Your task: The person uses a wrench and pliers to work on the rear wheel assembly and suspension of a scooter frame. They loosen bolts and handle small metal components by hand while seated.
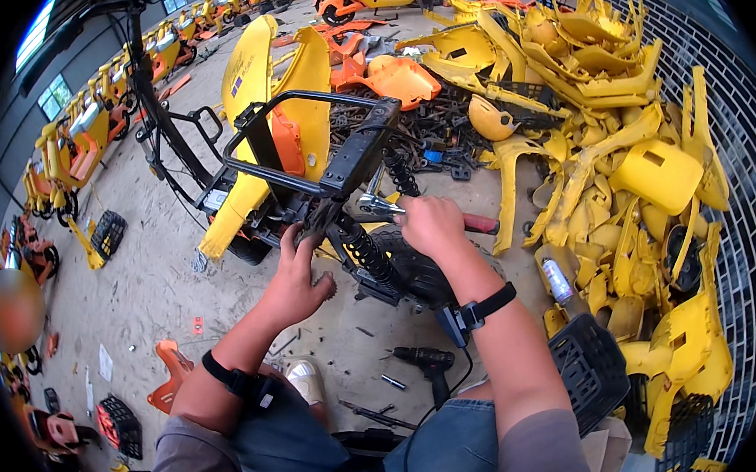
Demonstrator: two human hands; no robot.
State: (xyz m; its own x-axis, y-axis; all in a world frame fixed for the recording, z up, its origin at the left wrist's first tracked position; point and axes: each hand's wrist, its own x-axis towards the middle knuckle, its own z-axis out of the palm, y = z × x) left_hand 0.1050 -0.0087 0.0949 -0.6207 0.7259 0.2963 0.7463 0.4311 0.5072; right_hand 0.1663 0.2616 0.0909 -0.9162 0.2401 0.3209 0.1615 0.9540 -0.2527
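A partly stripped scooter stands in front of me, its black tube frame [307, 181] bare at the rear and yellow panels [248, 69] still on it. My right hand [432, 226] is closed round a ratchet wrench [481, 224] with a red handle. The wrench's chrome head points left, beside the rear of the frame, above a black coil shock absorber [364, 251]. What the socket sits on is hard to make out. My left hand [296, 281] has its fingers stretched up against the frame near the shock's upper end, thumb apart. Its fingertips are partly lost against the dark parts.
A black cordless drill [426, 360] lies on the floor near my feet, beside a small metal socket [393, 382]. Yellow plastic panels [658, 175] pile up along the brick wall at right. Dark metal parts [372, 139] heap behind the scooter. Rows of yellow scooters [82, 149] line the left.
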